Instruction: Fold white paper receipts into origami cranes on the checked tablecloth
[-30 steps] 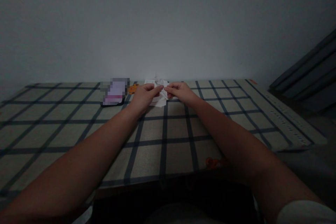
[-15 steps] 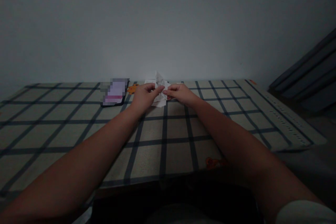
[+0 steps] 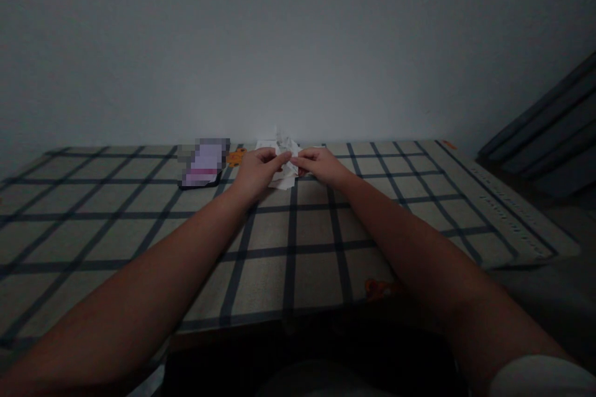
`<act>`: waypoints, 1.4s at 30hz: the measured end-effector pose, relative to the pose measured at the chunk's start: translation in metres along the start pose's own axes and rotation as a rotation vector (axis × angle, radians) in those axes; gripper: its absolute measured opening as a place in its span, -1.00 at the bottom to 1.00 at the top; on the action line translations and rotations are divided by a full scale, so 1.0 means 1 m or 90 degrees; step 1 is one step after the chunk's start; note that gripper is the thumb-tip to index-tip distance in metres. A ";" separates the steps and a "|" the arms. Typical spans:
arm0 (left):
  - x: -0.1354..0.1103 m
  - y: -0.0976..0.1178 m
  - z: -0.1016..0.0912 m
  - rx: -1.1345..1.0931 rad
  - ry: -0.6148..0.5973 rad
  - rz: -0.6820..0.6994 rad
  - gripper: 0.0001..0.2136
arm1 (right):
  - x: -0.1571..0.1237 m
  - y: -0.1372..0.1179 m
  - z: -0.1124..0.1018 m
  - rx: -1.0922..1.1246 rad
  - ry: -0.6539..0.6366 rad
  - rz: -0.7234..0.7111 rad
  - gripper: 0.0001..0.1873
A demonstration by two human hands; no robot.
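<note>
Near the far edge of the table, my two hands meet at a crumpled white paper [image 3: 284,183]. My left hand [image 3: 257,170] is closed, its thumb and fingers pinching the paper from the left. From the right, my right hand [image 3: 319,163] pinches it too, thumb against fingers. The fingertips of both hands almost touch each other. Creased folds of the paper stand up behind the fingers, and a flat part lies under them on the cloth. The fingers cover the middle of the paper.
Left of my hands lies a phone [image 3: 203,164] with a lit, blurred screen. A checked tablecloth [image 3: 261,273] with orange printed figures covers the table. A pale wall [image 3: 298,43] rises directly behind it. Dark folded fabric [image 3: 549,130] hangs at the right.
The peak of paper standing above my fingers has sunk lower and become more crumpled. My hands have hardly shifted, and the phone is where it was.
</note>
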State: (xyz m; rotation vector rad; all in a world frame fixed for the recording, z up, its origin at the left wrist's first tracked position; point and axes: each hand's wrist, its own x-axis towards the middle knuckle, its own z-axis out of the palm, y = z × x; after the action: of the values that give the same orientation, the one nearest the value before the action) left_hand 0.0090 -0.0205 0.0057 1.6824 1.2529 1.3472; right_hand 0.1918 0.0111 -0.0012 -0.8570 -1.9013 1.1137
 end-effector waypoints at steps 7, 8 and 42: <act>0.002 -0.002 -0.002 0.026 -0.003 0.010 -0.65 | -0.001 0.001 -0.001 0.008 -0.012 0.020 -0.63; 0.003 -0.004 -0.002 0.026 -0.003 0.009 -0.64 | 0.000 0.001 -0.001 0.002 -0.013 0.019 -0.63; 0.011 -0.021 0.003 -0.153 0.065 -0.031 -0.57 | -0.002 -0.002 0.001 0.000 -0.058 0.015 -0.71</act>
State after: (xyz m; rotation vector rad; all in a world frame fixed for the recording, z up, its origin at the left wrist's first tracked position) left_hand 0.0061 -0.0032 -0.0097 1.4240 1.1300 1.5057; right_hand 0.1911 0.0084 -0.0003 -0.8435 -1.9699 1.1845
